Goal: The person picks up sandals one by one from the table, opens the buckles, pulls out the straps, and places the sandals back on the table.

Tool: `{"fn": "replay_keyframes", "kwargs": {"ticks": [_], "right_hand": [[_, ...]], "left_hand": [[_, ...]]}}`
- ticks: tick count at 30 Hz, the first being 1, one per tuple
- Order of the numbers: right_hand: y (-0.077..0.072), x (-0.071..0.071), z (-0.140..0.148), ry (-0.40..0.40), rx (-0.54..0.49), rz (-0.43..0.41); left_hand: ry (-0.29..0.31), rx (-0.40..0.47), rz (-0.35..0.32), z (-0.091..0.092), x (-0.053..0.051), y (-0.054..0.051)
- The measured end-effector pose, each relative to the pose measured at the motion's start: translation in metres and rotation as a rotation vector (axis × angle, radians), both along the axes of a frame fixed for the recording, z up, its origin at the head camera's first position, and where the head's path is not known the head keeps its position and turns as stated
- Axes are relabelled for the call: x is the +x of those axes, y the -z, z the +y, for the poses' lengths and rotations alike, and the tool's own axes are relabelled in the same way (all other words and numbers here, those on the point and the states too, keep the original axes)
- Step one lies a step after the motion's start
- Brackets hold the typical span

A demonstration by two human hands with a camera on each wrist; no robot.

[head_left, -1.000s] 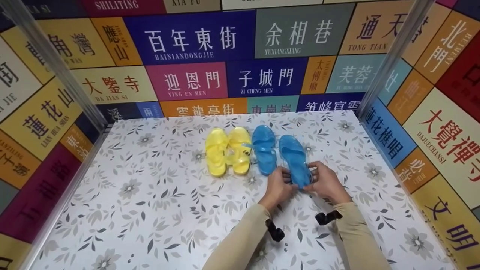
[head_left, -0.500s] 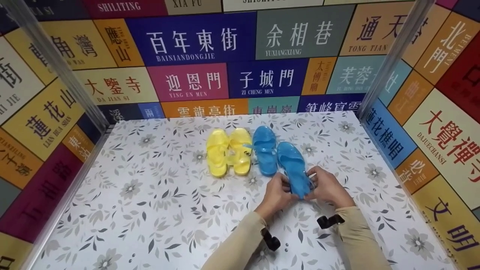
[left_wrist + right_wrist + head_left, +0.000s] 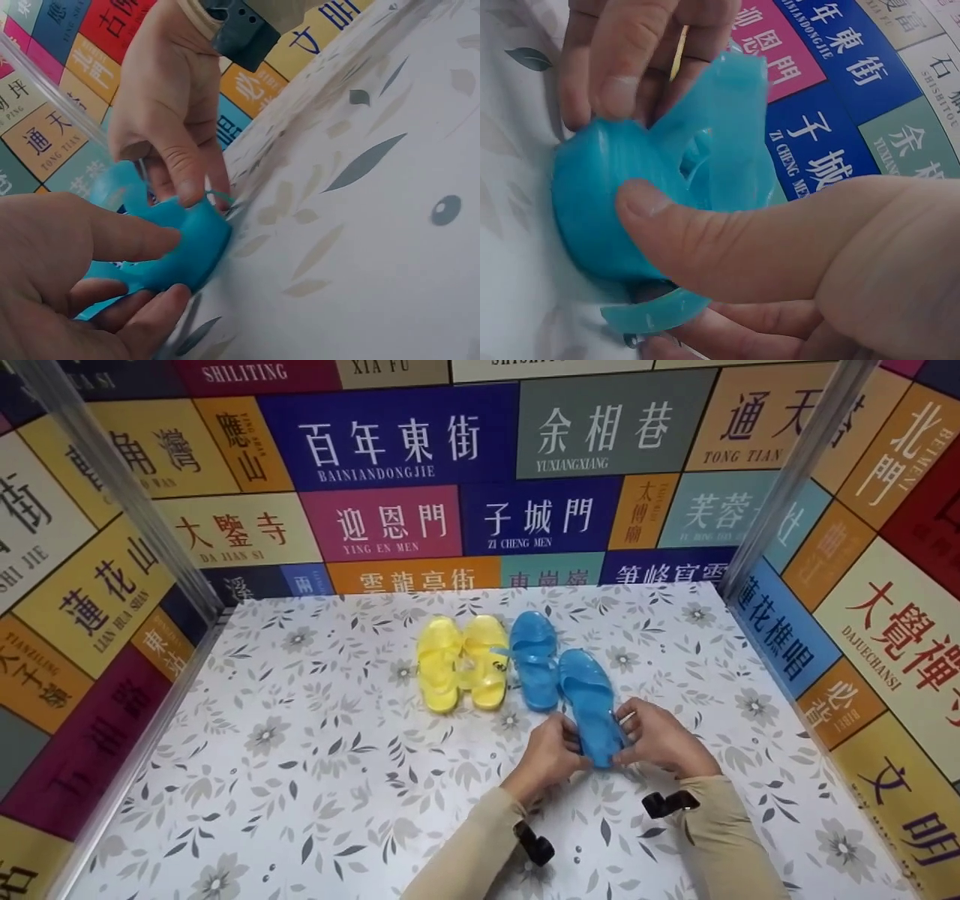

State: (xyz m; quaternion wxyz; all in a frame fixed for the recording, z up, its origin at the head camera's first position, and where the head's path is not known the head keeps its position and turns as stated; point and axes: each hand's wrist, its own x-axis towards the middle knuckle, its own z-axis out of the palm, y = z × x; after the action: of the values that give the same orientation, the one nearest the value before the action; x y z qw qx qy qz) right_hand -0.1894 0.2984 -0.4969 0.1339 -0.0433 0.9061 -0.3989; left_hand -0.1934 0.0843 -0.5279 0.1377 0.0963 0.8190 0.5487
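Note:
Both hands hold one blue jelly sandal (image 3: 589, 701) by its heel end, toe pointing away from the person. My left hand (image 3: 547, 757) grips the left side, thumb on the heel in the left wrist view, fingers on the outer side. From the right, my right hand (image 3: 664, 739) holds it with the thumb pressed on the heel (image 3: 592, 202). A loose blue strap end (image 3: 656, 315) with a small buckle sticks out by the right fingers. Just left of the held sandal, the other blue sandal (image 3: 535, 694) lies flat on the floral surface. Part of the held heel is hidden by fingers.
A pair of yellow sandals (image 3: 438, 664) lies side by side left of the blue ones. The white floral tabletop (image 3: 300, 780) extends around them. Walls with coloured Chinese sign panels (image 3: 390, 442) and clear corner posts (image 3: 135, 487) enclose the back and sides.
The held blue sandal has moved toward the person, and both hands have come nearer with it. The other blue sandal and the yellow pair stay in place.

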Motion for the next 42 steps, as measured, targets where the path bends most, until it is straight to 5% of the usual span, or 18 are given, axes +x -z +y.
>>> {"fn": "replay_keyframes", "kwargs": {"ticks": [3,5,10,13,16,19,22,35,42], "right_hand": [[-0.001,0.001,0.007,-0.023,-0.043,-0.004],[-0.001,0.001,0.010,-0.026,-0.063,-0.011],[0.002,-0.002,0.010,0.020,-0.077,0.000],[0.004,-0.003,0.010,0.038,-0.070,0.037],[0.005,-0.003,0.009,0.051,-0.059,0.073],[0.006,-0.003,0.008,0.059,-0.059,0.096],[0.008,-0.003,0.008,0.062,-0.054,0.103],[0.011,-0.002,0.012,0.052,-0.012,0.193],[0.012,-0.002,0.010,0.060,-0.031,0.179]], "left_hand": [[0.000,-0.071,0.070,-0.003,-0.006,-0.005],[-0.039,-0.105,0.187,-0.005,-0.011,-0.008],[-0.131,-0.144,0.618,0.004,-0.024,-0.018],[-0.026,-0.227,0.838,0.015,-0.034,-0.024],[0.165,-0.325,0.901,0.026,-0.045,-0.026],[0.314,-0.372,0.811,0.033,-0.054,-0.021],[0.377,-0.329,0.664,0.034,-0.060,-0.011],[0.366,0.048,0.262,0.023,-0.057,0.017],[0.319,0.099,0.169,0.024,-0.055,0.021]]}}
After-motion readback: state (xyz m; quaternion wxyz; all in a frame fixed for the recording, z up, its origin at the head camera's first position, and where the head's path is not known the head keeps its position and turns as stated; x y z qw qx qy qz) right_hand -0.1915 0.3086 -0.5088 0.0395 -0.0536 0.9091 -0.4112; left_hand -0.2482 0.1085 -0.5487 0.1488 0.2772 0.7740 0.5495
